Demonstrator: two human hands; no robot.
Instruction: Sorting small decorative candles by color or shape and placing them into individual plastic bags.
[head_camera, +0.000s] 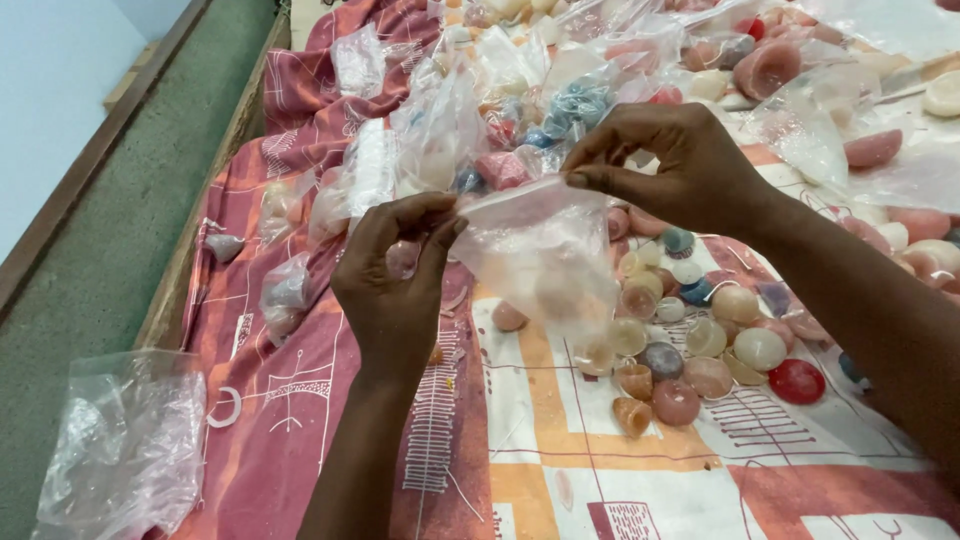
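Patterned red, orange and white cloth (620, 470) covers the surface, littered with small domed pieces in pink, cream, red and blue, plus many filled clear bags (400, 160) toward the far side. Loose heap of domed pieces (690, 350) sits just right of centre. Empty crumpled bag (120, 450) lies at the near left edge.

Left hand (395, 290) is pinched together on the left corner of a small clear plastic bag (545, 255); right hand (670, 165) is pinched on its right top edge. Bag hangs between both hands, above the cloth, with a few pale pieces showing dimly through the plastic.

Step in hand looks like working the bag's mouth, pulling it open or pressing it closed; cannot tell which. Next move would call for steady two-sided tension along the top edge so the contents do not tip out.
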